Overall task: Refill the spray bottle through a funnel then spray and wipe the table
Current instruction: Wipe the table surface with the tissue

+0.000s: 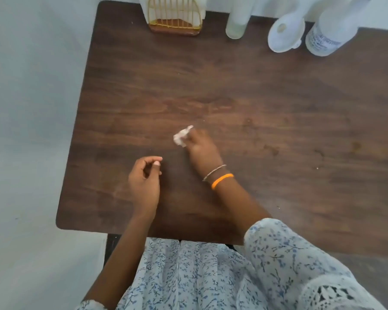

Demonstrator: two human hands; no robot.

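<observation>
Dark brown wood-grain worktop (255, 97), seen from above, the person close against its near edge. Right hand (201, 148) out near the middle of the surface, fingers curled round a small crumpled white tissue (182, 136) and pressing it to the wood; the wad sticks out on the left of the fingers. The hand is blurred, so the exact grip is hard to read. Two bands on that wrist: a thin pale bracelet (214, 172) and an orange band (222, 181) just behind it. Left hand (145, 180) sits just left of the right one and nearer the person, apart from the tissue, fingers loosely curled with thumb near fingertips, holding nothing that I can see. Along the far edge, well away from both hands: a spray bottle (329, 34) at the right, white, with a printed label too blurred to read; a white funnel (285, 33) just beside it on its left, wide mouth turned toward me; a tall pale cylinder-shaped container (236, 21) further left; and a gold wire holder (175, 16) on a brown base with something white inside. Faint smudges mark the wood to the right. Blue-flowered white sleeve (289, 260) covers the right upper arm.
</observation>
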